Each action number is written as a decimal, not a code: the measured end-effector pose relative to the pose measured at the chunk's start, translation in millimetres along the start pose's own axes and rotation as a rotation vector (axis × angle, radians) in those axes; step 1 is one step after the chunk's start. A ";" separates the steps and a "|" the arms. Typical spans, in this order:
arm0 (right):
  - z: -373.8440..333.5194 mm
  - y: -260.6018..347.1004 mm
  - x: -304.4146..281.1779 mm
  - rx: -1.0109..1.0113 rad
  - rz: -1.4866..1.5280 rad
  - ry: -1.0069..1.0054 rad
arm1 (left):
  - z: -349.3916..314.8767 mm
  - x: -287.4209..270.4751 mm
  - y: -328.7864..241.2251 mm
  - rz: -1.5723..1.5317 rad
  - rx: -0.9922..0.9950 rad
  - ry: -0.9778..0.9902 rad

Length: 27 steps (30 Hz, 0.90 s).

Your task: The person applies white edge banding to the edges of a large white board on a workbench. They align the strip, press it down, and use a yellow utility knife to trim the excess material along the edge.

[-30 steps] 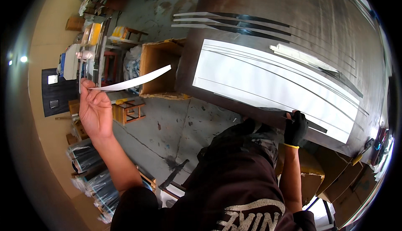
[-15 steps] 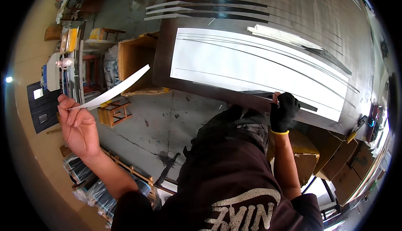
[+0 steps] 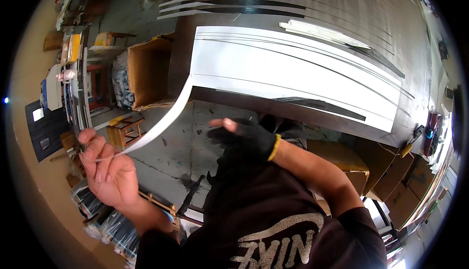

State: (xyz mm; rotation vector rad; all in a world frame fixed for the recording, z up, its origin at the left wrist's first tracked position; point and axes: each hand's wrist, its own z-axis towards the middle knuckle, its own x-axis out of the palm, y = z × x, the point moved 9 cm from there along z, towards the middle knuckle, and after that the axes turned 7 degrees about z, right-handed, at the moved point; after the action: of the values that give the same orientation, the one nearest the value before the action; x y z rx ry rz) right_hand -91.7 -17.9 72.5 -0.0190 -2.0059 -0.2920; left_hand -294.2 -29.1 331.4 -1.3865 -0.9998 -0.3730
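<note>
My bare left hand (image 3: 110,171) pinches the lower end of a thin, curved white strip (image 3: 163,122). The strip arcs up to the right, and its far end appears at the near left corner of a long white sheet (image 3: 273,69) on a dark table. In front of the table edge, my right hand (image 3: 246,139) wears a black glove with a yellow cuff. Its bare thumb tip sticks out, its fingers are stretched and slightly blurred, and nothing shows in it. A dark flat strip (image 3: 322,107) lies along the sheet's near edge.
Three long strips (image 3: 254,3) overhang the dark table (image 3: 342,5) at its far left. Pale narrow pieces (image 3: 322,32) lie behind the sheet. An open cardboard box (image 3: 151,73) stands left of the table, near a small wooden stool (image 3: 125,133). More cartons (image 3: 337,159) sit at right.
My right hand has left the sheet's near edge and swung left, in front of my body. My left hand has moved down and right, bringing the white strip's far end to the sheet's corner.
</note>
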 end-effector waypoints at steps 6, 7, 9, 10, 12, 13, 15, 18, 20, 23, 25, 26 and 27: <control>32.2 28.5 41.6 -0.192 0.251 0.035 | -23.8 -21.8 12.4 -0.069 -0.007 -0.069; 31.3 31.7 37.2 -0.216 0.255 -0.045 | -27.5 -29.7 9.4 -0.070 0.008 -0.088; 27.6 36.9 27.5 -0.259 0.227 -0.165 | -33.4 -46.9 3.3 -0.075 0.040 -0.139; 24.0 40.8 22.1 -0.279 0.194 -0.205 | -35.8 -56.3 -0.1 -0.078 0.057 -0.171; 13.9 49.3 17.3 -0.308 0.147 -0.263 | -39.5 -77.2 -5.8 -0.056 0.083 -0.228; 7.6 54.8 19.1 -0.317 0.133 -0.278 | -41.4 -88.5 -9.1 -0.028 0.094 -0.252; 1.1 61.6 14.9 -0.339 0.100 -0.296 | -44.8 -105.6 -14.0 0.014 0.117 -0.295; -5.3 70.4 6.9 -0.376 0.058 -0.342 | -49.5 -124.6 -20.9 0.031 0.150 -0.352; -15.0 78.6 9.3 -0.394 0.049 -0.422 | -52.4 -137.1 -27.0 0.013 0.168 -0.393; -21.9 80.8 4.0 -0.411 0.029 -0.426 | -48.7 -142.7 -29.2 0.028 0.160 -0.378; -22.9 79.0 3.7 -0.415 0.052 -0.391 | -44.4 -141.0 -28.6 0.027 0.151 -0.369; -23.2 77.9 2.9 -0.418 0.063 -0.374 | -42.3 -139.9 -28.1 0.026 0.147 -0.365; -22.9 77.1 1.5 -0.423 0.062 -0.351 | -42.1 -139.4 -28.8 0.040 0.151 -0.378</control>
State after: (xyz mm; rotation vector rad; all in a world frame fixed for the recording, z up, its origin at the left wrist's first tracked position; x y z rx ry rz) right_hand -61.1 51.7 98.5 -0.4238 -2.2468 -0.7085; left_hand -378.6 -119.1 248.8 -1.3636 -1.2779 -0.0014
